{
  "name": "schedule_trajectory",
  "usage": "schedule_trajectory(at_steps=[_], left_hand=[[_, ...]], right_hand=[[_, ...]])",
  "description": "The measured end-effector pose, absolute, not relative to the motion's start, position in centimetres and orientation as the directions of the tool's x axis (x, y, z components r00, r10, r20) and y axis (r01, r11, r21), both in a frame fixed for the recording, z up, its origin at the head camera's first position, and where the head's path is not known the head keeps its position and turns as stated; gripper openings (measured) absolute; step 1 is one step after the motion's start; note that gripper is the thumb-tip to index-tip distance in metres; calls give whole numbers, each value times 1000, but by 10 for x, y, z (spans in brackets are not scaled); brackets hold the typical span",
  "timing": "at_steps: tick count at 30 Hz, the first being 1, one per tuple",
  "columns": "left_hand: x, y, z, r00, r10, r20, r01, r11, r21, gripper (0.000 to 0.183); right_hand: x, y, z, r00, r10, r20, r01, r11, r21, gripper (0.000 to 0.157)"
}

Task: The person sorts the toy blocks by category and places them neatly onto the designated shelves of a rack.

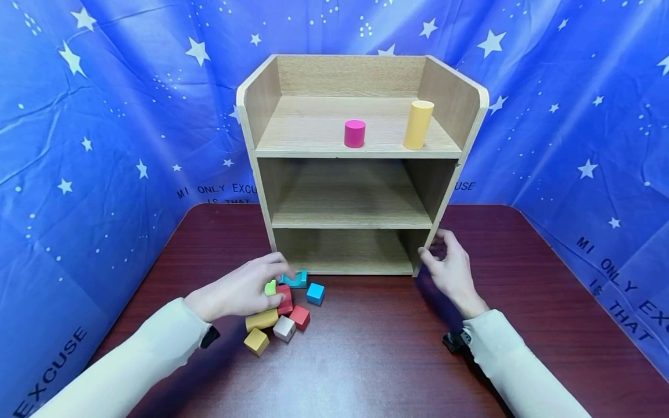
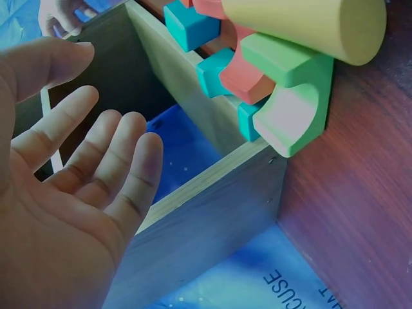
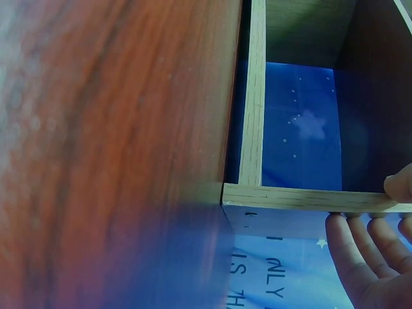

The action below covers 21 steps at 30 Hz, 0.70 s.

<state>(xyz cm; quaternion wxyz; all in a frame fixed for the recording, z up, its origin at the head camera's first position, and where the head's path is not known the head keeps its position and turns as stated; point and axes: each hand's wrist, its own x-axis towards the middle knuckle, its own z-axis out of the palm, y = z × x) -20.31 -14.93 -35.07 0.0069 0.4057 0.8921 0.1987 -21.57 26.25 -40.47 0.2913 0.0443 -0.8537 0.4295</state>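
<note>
My left hand (image 1: pixel 243 288) is held over a cluster of toy blocks by the shelf's lower left corner. Its fingers are loosely bent with nothing between them in the left wrist view. Partly behind it lie a green arched block (image 2: pixel 299 96), a red block (image 1: pixel 285 298) and a teal curved block (image 1: pixel 299 280). My right hand (image 1: pixel 453 273) grips the lower right side panel of a wooden shelf (image 1: pixel 368 155). In the right wrist view the thumb (image 3: pixel 400 183) lies on the inner side, the fingers (image 3: pixel 351 254) along the outer side.
Near the left hand lie a blue cube (image 1: pixel 316 294), a red cube (image 1: pixel 300 318), a whitish cube (image 1: pixel 284 328), a yellow cylinder (image 1: pixel 262 320) and a yellow cube (image 1: pixel 256 342). On the shelf top stand a pink cylinder (image 1: pixel 355 134) and a tall yellow cylinder (image 1: pixel 418 125).
</note>
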Motion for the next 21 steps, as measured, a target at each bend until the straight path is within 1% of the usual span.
schedule_trajectory(at_steps=[9,16,21], left_hand=[[-199,-153,-356,-681,725,99,704,612,360,31],[-197,-156,-360,-667,738,100,715,596,366,28],[-196,-158,-363,-670,737,84,706,599,377,27]], right_hand=[[-215,263,-403,-828,172,534,-325,629,-706,36],[-214,262,-404,-831,169,530,-324,627,-708,37],[-214,262,-404,-829,169,533,-325,630,-705,37]])
